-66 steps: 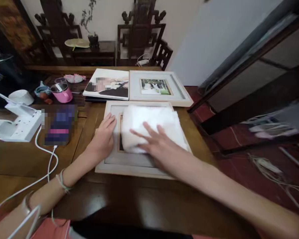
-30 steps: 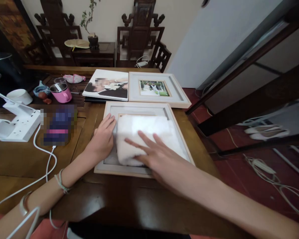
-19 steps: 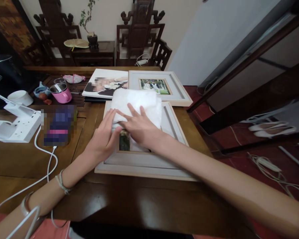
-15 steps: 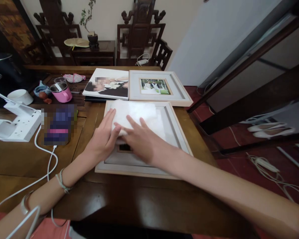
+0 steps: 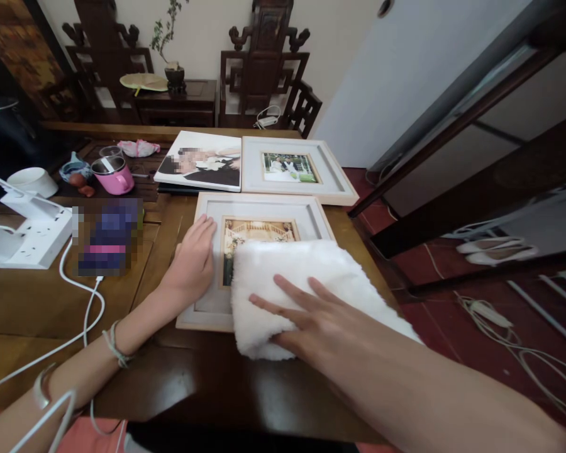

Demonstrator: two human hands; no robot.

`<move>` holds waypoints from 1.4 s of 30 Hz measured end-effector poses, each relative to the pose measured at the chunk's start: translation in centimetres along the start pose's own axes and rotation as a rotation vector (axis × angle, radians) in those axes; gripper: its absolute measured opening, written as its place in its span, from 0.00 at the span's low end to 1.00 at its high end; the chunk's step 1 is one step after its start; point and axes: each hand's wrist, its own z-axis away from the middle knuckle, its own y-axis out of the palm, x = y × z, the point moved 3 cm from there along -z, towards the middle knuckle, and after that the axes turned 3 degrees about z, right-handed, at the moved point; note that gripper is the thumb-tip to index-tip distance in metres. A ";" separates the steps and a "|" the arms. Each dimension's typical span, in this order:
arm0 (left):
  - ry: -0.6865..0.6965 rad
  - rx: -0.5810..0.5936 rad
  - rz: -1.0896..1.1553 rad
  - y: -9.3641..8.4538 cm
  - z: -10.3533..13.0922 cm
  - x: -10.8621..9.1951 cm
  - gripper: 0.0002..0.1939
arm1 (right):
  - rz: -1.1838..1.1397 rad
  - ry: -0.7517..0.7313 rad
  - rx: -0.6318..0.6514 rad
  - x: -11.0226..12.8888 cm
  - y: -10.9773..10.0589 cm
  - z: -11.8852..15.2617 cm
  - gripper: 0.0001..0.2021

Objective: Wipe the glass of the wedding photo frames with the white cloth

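"Where do we have the frame (image 5: 206, 308)?"

"Flat on the bench (image 5: 217, 384), face up, with a canvas print (image 5: 217, 173) and a second frame (image 5: 327, 179) lying just beyond its far edge."

"And our hands?"

"Our right hand (image 5: 318, 327) lies on a white cloth (image 5: 306, 261), fingers spread and pressing rather than clenched; whether the thumb pinches a fold, we can't tell. Our left hand (image 5: 192, 261) rests on the frame's left side, fingers stretched out together, with nothing visibly grasped."

"So which step are we on?"

"Wiping, we'd judge, with the left hand as a brace. The cloth covers the near right part of the frame and spills past its near edge, while the far left part of the photo (image 5: 264, 228) inside shows."

"What does our next move call for?"

"Light, even pressure, we think. If we want another pass, we should draw the cloth back over the face, and we need the left hand firm so that the frame doesn't skid on the glossy wood."
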 end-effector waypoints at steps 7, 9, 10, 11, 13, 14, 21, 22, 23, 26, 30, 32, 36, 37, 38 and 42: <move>0.074 0.004 -0.007 -0.3 -0.2 0.9 0.28 | -0.046 -0.005 0.070 2.0 0.2 -3.8 0.16; 0.091 0.006 -0.004 -0.3 -0.2 1.1 0.28 | -0.067 0.005 0.037 1.4 1.0 -2.9 0.14; 0.098 0.003 0.000 -0.3 -0.2 1.1 0.28 | -0.074 0.015 0.008 0.9 1.4 -2.0 0.15; 0.103 -0.004 0.005 -0.3 -0.2 1.1 0.28 | -0.078 0.031 -0.030 0.2 1.9 -1.0 0.16; 0.096 -0.018 0.016 -0.2 -0.1 1.1 0.28 | -0.076 0.057 -0.111 -1.2 2.5 1.4 0.17; 0.086 -0.020 0.019 -0.2 -0.1 1.1 0.29 | -0.074 0.062 -0.144 -1.8 2.6 2.6 0.18; 0.068 -0.024 0.004 -0.1 -0.2 0.8 0.28 | 0.012 0.039 -0.103 -1.6 1.5 3.4 0.23; 0.073 -0.027 -0.006 -0.1 -0.3 0.8 0.28 | 0.019 0.031 -0.097 -1.0 1.6 2.4 0.22; 0.077 -0.029 -0.016 -0.2 -0.3 0.8 0.28 | 0.017 0.023 -0.098 -0.5 1.7 1.2 0.20; 0.090 -0.027 -0.024 -0.2 -0.2 0.8 0.27 | -0.037 0.012 -0.115 0.8 1.8 -1.5 0.14; 0.109 -0.032 0.005 -0.3 -0.1 0.9 0.29 | -0.066 0.009 -0.120 0.5 1.7 -0.5 0.17; 0.105 -0.029 0.017 -0.3 -0.1 0.8 0.29 | -0.031 0.035 -0.153 -0.4 2.0 1.9 0.19; 0.081 0.007 0.013 -0.3 -0.2 0.6 0.29 | 0.088 0.144 -0.235 -1.8 3.7 7.8 0.23; 0.074 0.019 0.007 -0.3 -0.2 0.6 0.29 | 0.120 0.191 -0.258 -2.1 4.1 8.9 0.25; 0.067 0.029 0.001 -0.3 -0.2 0.5 0.29 | 0.144 0.237 -0.270 -2.3 4.4 9.7 0.26; 0.068 0.058 -0.005 -0.4 -0.2 0.5 0.30 | 0.143 0.298 -0.285 -3.7 4.1 10.0 0.25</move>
